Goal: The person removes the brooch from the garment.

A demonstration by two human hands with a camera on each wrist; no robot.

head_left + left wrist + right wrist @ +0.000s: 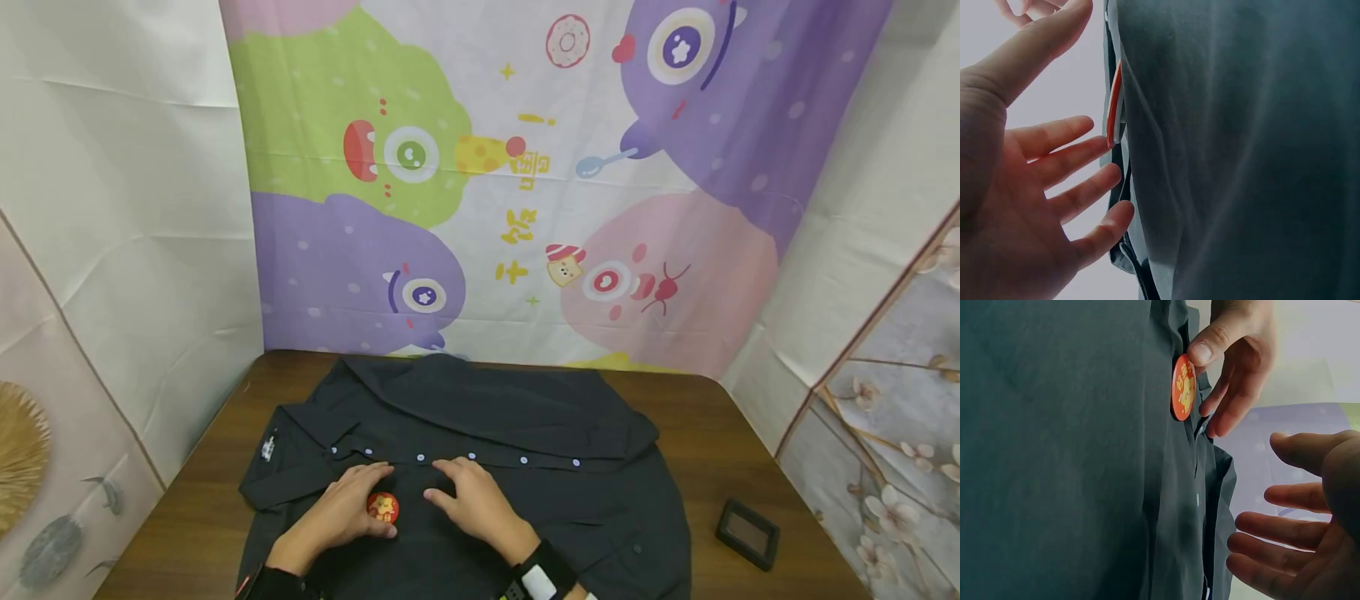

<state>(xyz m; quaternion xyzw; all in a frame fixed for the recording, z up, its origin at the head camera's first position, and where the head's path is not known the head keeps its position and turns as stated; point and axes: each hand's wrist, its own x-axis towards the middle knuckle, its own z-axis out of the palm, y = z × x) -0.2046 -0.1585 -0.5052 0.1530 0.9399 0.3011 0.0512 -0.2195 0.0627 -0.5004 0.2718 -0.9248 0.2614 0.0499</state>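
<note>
A dark button-up shirt (555, 500) lies spread on the table, with a row of pale buttons (472, 456) across it. On its front sits a round red badge (383, 507) with a yellow cartoon figure, also visible in the right wrist view as a tilted red badge (1183, 387). My left hand (341, 510) is around the badge, thumb on the near side and fingers extended. In the left wrist view, the fingers of the left hand (1041, 181) are straight and spread. My right hand (477, 502) hovers over the shirt to the right of the badge, its fingers extended, holding nothing.
The brown wooden table (202, 475) shows around the shirt. A small dark rectangular frame or box (748, 533) lies at the right. Behind the table's far edge hangs a cloth (480, 83) printed with cartoon monsters.
</note>
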